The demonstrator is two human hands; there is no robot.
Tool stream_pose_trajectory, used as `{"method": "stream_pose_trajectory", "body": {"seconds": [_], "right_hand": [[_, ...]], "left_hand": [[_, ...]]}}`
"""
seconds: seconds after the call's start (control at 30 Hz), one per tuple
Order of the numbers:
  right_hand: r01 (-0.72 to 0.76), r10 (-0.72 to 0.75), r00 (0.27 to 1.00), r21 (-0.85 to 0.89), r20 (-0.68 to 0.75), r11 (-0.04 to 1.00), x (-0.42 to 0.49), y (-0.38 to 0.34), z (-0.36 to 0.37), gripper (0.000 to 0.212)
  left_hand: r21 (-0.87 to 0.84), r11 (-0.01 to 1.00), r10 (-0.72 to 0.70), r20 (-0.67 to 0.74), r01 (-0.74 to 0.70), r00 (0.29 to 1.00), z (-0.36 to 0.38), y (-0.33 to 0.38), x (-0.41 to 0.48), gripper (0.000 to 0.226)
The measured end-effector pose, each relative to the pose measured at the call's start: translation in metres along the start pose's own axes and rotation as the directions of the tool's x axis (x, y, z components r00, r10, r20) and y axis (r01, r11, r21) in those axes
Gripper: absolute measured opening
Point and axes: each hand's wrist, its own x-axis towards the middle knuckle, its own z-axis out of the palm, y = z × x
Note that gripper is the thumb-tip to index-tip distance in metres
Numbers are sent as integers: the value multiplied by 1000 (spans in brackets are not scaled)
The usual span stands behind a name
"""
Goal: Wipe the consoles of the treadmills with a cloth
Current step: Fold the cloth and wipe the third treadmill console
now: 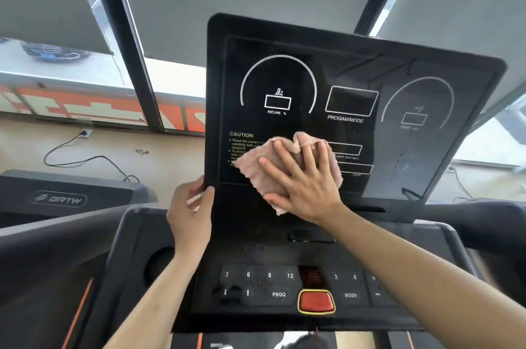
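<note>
the left hand (190, 206) grips the console (355, 70) by its left edge to steady it while the right hand (301, 178), fingers spread flat, presses the cloth (256, 169) on its lower panel.

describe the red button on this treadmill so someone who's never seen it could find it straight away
Find the black treadmill console and drop below its upright display panel to the flat keypad nearest the camera. In the bottom row, between the PROG key and the MODE key, sits the red button: the only coloured key, ringed in yellow.
</note>
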Motion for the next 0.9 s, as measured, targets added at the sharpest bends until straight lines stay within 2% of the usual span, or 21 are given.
{"method": "stream_pose_trajectory", "body": {"seconds": [0.2,0.33,0.43,0.5,0.6,0.67,0.77,0.9], "right_hand": [[-3,3,1000,15,-27,1000,-9,-2,2,72],[-126,126,987,3,-103,992,13,23,-10,69],[-241,241,961,17,-139,970,35,50,-29,70],[-299,297,942,11,-158,954,49,71,-42,71],[-377,372,912,1,-175,926,63,102,-59,72],[-387,382,910,-2,-159,922,66,113,-65,73],[-422,417,895,5,-156,907,62,114,-64,73],[-481,479,866,22,-146,876,37,99,-46,74]], "left_hand": [[40,999,-17,36,16,999,-7,-6,-8,27],[23,1000,-9,137,6,991,-12,0,-10,42],[110,990,68,179,-88,981,-11,0,-24,55],[157,962,201,155,-225,967,-5,-1,-39,52],[166,870,416,257,-464,872,10,2,-57,45],[193,793,493,354,-578,794,22,5,-60,40],[300,661,517,482,-688,707,37,1,-61,42],[429,480,487,596,-765,639,47,-16,-65,49]]}}
